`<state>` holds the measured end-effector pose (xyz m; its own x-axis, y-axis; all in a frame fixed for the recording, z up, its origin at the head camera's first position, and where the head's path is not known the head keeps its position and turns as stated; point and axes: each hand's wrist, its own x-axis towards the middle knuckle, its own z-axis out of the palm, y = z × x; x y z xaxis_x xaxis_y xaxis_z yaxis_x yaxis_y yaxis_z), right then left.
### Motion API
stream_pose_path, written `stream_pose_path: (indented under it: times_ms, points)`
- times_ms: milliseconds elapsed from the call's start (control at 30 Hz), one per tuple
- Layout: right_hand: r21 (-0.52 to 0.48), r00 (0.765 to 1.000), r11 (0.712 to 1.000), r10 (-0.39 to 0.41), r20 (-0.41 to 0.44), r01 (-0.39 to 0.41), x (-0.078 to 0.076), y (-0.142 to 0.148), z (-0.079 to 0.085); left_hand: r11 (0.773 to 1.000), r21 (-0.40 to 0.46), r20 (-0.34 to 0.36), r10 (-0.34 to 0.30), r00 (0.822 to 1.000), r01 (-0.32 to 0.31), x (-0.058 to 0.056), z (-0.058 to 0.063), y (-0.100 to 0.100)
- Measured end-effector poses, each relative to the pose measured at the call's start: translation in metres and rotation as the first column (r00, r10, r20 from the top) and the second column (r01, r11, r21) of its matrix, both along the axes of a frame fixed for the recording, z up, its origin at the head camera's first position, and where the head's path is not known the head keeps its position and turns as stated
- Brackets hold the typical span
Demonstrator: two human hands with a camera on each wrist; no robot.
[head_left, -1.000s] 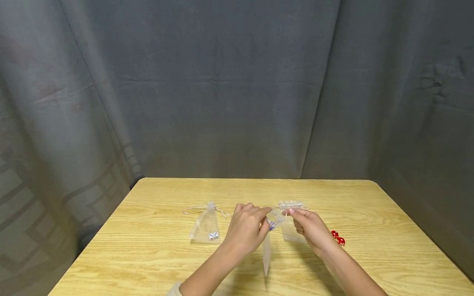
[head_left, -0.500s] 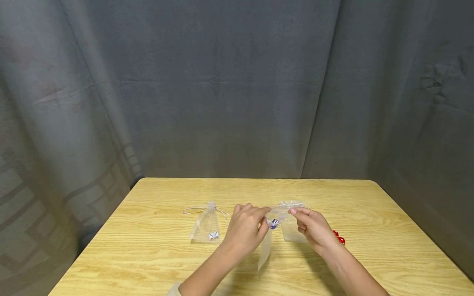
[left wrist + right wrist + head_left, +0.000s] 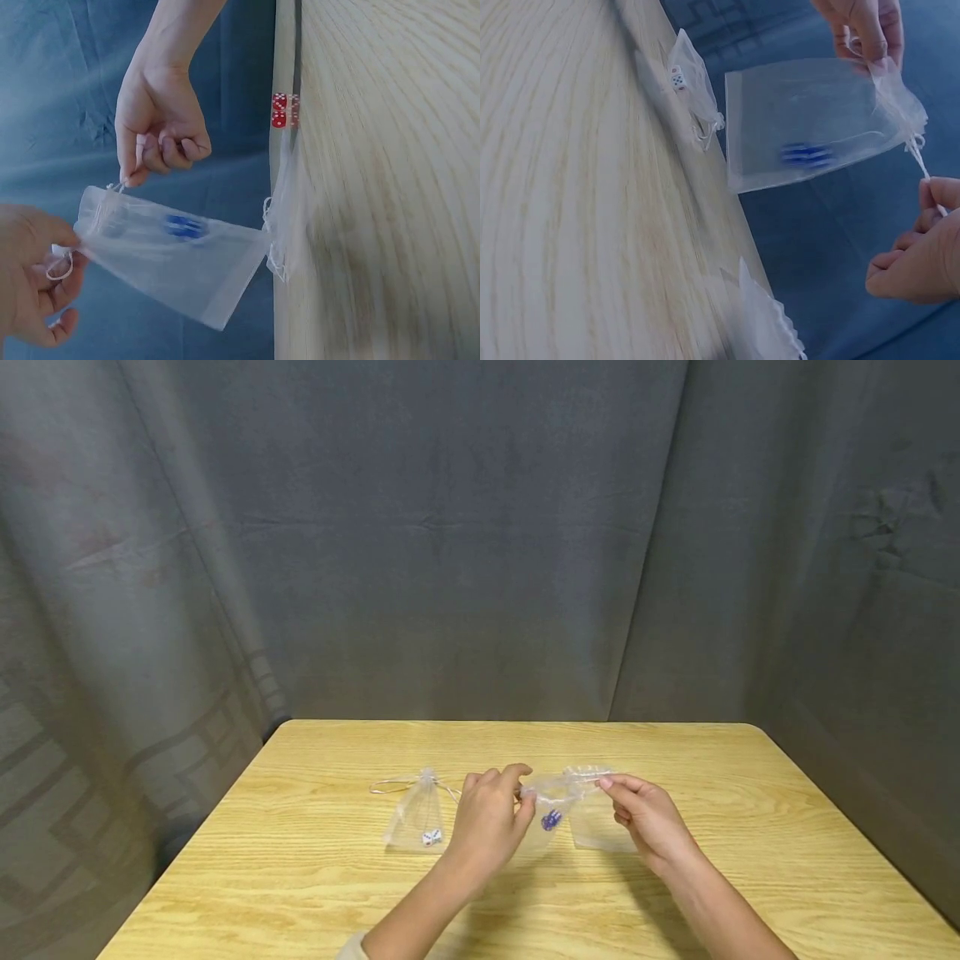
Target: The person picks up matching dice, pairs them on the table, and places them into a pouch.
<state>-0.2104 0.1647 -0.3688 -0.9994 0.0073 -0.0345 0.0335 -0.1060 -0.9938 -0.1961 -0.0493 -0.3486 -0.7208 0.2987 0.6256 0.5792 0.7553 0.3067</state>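
Note:
Between my hands hangs a sheer white drawstring bag (image 3: pixel 172 262) with blue dice (image 3: pixel 552 819) inside, blurred in both wrist views. My left hand (image 3: pixel 487 822) pinches the bag near its mouth, and a loop of cord shows by its fingers. Thumb and forefinger of my right hand (image 3: pixel 651 822) grip the white drawstring (image 3: pixel 919 154), which runs taut from the gathered mouth. Its other fingers are curled in. The bag is held up above the table, its closed end spread out flat in the right wrist view.
On the wooden table (image 3: pixel 337 893), a tied sheer bag (image 3: pixel 411 818) with white dice (image 3: pixel 432 837) lies to the left. Another sheer bag (image 3: pixel 592 831) lies flat behind my right hand. Red dice (image 3: pixel 280 110) show in the left wrist view. A grey curtain (image 3: pixel 450 568) hangs behind.
My hands have drawn slightly apart, the right one moving right with the cord. The bag has swung and spread, showing the blue dice more fully. The red dice are now hidden in the head view.

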Motion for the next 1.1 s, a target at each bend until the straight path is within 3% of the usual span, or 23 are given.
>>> stream_pose_path:
  times_ms: [133, 433, 733, 1100]
  points:
    - [0.018, 1.0, 1.0, -0.017, -0.017, 0.017, 0.001, 0.002, 0.003, 0.998, 0.061, 0.014, 0.028, 1.0, -0.029, -0.001, 0.0, -0.002]
    - [-0.012, 0.998, 0.999, -0.044, -0.04, 0.044, 0.002, 0.007, 0.006, 0.995, 0.099, -0.029, 0.0, 1.0, 0.003, -0.004, -0.002, -0.003]
    - [-0.007, 0.997, 0.998, -0.055, -0.056, 0.054, 0.003, 0.014, 0.009, 0.995, 0.099, 0.062, 0.025, 0.998, -0.031, -0.003, -0.004, -0.008]
    - [-0.031, 0.989, 0.994, -0.104, -0.104, 0.102, 0.004, 0.016, 0.009, 0.99, 0.114, 0.085, 0.074, 0.994, -0.083, -0.005, -0.005, -0.013]
